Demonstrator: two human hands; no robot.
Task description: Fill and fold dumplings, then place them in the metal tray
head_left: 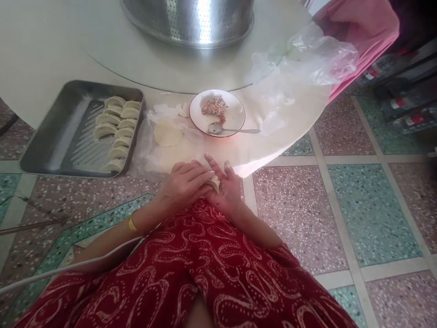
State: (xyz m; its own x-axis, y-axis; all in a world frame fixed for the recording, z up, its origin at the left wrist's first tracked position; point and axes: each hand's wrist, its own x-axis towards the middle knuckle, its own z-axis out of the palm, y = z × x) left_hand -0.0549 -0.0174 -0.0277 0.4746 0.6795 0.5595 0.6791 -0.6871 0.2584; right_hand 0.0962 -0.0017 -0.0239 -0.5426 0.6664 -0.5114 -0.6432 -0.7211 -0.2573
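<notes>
At the far left of the surface, a metal tray is seen, its long axis running from near left to far right. In its right half, two rows of folded dumplings are laid side by side, each crescent lying crosswise; the left half of the tray is bare. Just right of the tray, a round dough wrapper is laid flat on a clear plastic sheet.

Below the surface edge and above a red patterned lap, a dumpling is held between both hands. The left hand, with a yellow bangle at the wrist, is curled over it from the left, its fingers pressed onto the dough. The right hand is cupped beneath it, palm up, two fingers raised. Both grips are closed on the dumpling, which lies where the fingertips meet; only a small pale edge is shown, so its long axis cannot be told.

Farther right on the surface, a white plate is set, holding a small heap of minced filling and a metal spoon, bowl to the left and handle pointing right. Behind, a perforated steel basin stands on a raised round disc. At the right edge, crumpled clear plastic is heaped, with pink cloth beyond it.
</notes>
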